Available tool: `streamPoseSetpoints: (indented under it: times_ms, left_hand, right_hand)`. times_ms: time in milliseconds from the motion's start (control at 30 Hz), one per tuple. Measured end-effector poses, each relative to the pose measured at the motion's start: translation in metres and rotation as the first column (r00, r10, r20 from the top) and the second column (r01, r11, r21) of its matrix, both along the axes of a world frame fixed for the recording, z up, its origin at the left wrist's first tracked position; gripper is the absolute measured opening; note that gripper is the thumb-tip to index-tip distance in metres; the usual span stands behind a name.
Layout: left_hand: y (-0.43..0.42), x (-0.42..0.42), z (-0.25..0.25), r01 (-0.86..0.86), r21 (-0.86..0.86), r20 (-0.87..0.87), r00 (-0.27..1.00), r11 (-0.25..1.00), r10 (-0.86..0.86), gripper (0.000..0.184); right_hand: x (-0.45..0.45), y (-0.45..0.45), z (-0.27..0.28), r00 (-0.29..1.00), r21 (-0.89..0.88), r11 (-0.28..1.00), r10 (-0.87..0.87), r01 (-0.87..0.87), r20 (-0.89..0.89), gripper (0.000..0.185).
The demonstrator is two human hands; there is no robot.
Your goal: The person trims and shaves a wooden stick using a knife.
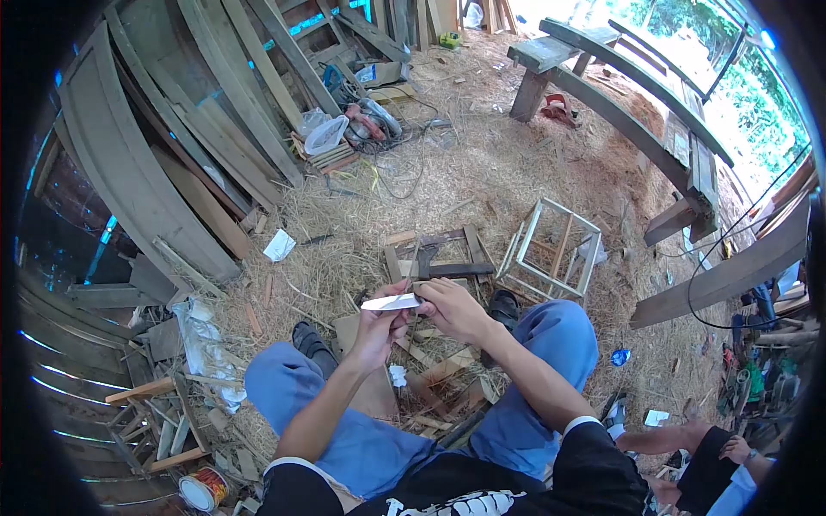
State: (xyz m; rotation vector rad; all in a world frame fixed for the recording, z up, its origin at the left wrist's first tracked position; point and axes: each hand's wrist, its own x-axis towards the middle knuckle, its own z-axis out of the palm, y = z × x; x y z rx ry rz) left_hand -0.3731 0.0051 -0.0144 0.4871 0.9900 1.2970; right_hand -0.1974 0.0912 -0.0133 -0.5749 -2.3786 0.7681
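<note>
In front of my knees, my left hand is closed on a folded white sheet, which looks like paper. My right hand pinches the sheet's right end, where something small and dark shows at the fingertips; I cannot make out what it is. Just beyond the hands a hammer-like tool with a dark handle rests on a wooden frame. Between my feet lie wood offcuts and a crumpled white scrap.
A pale open box frame stands ahead to the right. Long boards lean at the left. Power tools with cords lie farther ahead. A workbench stands at the back right. Another person's hand shows at the lower right.
</note>
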Motion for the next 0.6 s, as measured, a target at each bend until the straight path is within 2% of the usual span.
streamPoseSetpoints:
  times_ms: [133, 233, 300, 500, 600]
  left_hand:
    - [-0.001, 0.001, 0.008, 0.027, -0.04, 0.073, 0.997, 0.999, -0.024, 0.033]
    - [0.002, 0.005, 0.019, 0.047, -0.048, 0.08, 0.996, 0.998, -0.043, 0.029]
    - [0.001, 0.01, 0.028, 0.045, -0.072, 0.071, 0.997, 0.996, -0.04, 0.026]
    - [0.003, 0.009, 0.025, 0.062, -0.201, 0.212, 0.977, 0.978, -0.019, 0.016]
    - [0.0, 0.005, 0.018, 0.091, -0.218, 0.293, 0.956, 0.972, -0.024, 0.02]
  right_hand:
    - [0.001, 0.0, -0.004, 1.0, -0.028, 1.0, 0.006, -0.006, 0.013, 0.026]
    - [0.003, 0.001, 0.008, 0.999, 0.093, 0.995, -0.023, 0.025, -0.024, 0.026]
    - [0.006, 0.001, 0.01, 0.999, 0.132, 0.991, -0.028, 0.023, 0.035, 0.027]
    - [0.009, 0.006, 0.008, 0.997, 0.223, 0.975, -0.028, 0.01, 0.078, 0.032]
    - [0.008, 0.008, 0.005, 0.995, 0.25, 0.968, -0.024, 0.001, 0.092, 0.033]
